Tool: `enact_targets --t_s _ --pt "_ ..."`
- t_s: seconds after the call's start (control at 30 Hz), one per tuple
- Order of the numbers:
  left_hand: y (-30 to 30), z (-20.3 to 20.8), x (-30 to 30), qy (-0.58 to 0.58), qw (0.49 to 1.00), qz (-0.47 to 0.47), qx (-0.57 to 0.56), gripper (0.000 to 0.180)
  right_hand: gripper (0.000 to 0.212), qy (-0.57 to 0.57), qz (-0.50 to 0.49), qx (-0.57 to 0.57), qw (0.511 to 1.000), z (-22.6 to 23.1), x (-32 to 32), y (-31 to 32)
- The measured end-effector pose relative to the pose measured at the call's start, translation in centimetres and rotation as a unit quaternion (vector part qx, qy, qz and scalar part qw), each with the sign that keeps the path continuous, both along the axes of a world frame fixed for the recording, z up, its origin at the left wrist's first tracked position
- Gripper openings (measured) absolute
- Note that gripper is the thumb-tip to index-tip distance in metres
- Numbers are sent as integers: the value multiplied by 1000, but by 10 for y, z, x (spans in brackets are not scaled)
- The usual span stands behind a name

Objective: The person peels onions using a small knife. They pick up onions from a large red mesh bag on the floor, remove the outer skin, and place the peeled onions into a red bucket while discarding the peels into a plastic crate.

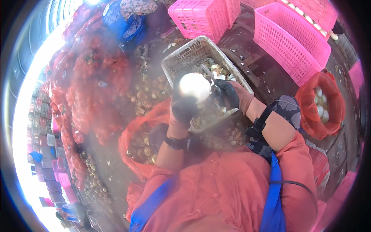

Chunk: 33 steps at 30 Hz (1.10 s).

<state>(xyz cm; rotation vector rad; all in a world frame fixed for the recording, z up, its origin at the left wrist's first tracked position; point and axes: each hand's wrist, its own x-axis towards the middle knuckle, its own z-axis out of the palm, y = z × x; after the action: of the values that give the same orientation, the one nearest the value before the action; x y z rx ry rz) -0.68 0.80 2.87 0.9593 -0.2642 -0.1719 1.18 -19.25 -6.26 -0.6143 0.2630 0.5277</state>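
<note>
My left hand (184,110), in a dark glove, is closed around a large, smooth, white peeled onion (195,87). Close to its right side, my gloved right hand (228,94) grips a knife, whose thin grey blade (207,71) points up and to the left. Both hands are over a dirty white plastic crate (181,55) with onion skins and trimmings (218,69) inside. Left of my left forearm, an open red mesh bag (129,133) holds brown unpeeled onions (141,150). Haze blurs part of the picture around my left hand.
Full red mesh bags (92,92) are piled at the left. Pink crates (288,46) stand at the far right, another pink crate (201,17) beyond the white one. On the right, a red mesh bag (305,100) contains white peeled onions. A person in blue (125,25) is at the far left.
</note>
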Motion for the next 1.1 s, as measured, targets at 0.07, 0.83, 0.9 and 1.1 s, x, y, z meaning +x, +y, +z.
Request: enact_targets --t_s 0.07,0.83,0.9,1.1 --pt "1 -3 4 -21 999 10 38 84 39 -56 48 -190 979 50 -18 2" --pt "10 -45 30 -72 986 31 149 46 28 -402 -71 -456 791 86 -45 20" --pt "13 -56 35 -117 956 92 254 48 31 -455 -80 -499 733 78 -47 22" --pt "8 -39 26 -98 987 36 121 56 34 -535 -157 -599 575 66 -48 33"
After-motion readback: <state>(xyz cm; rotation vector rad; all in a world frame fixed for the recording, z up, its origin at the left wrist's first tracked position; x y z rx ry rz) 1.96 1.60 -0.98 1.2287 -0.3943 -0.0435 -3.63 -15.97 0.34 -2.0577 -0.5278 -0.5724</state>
